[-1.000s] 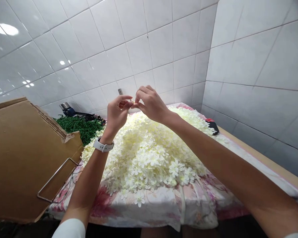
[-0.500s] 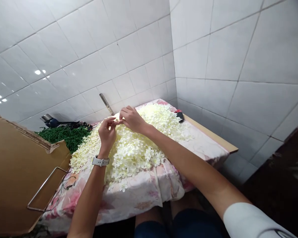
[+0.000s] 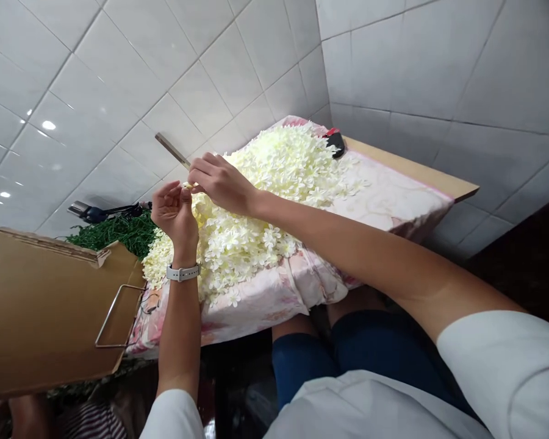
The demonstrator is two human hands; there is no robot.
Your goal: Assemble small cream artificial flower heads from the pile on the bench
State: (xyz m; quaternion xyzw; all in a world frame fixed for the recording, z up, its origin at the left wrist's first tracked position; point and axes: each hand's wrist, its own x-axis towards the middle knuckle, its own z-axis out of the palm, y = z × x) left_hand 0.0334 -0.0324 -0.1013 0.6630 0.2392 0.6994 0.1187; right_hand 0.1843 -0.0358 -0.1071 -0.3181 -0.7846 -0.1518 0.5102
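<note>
My left hand (image 3: 176, 216), with a pale watch (image 3: 183, 272) on its wrist, is raised at the left side of a big heap of white artificial flowers (image 3: 238, 256). Its thumb and fingers are pinched on a small pale-yellow flower piece (image 3: 188, 186), mostly hidden by the fingertips. From the right, my right hand (image 3: 222, 185) reaches over the heap, palm down, and its fingertips close on the same piece. Both hands meet fingertip to fingertip. Smaller cream-yellow blossoms (image 3: 158, 259) lie beside my left wrist.
A cardboard box (image 3: 50, 311) stands at the left, near a bent metal wire frame (image 3: 110, 317). Green stems (image 3: 114, 236) lie behind it. A metal strip (image 3: 171, 149) leans by the tiled wall. A black and red object (image 3: 335, 143) sits at the back of the floral-cloth table (image 3: 256, 311).
The view has tilted and shifted, showing more of my lap and sleeves. My hands have stayed together, now further left over the heap, and my left palm is turned more toward me.
</note>
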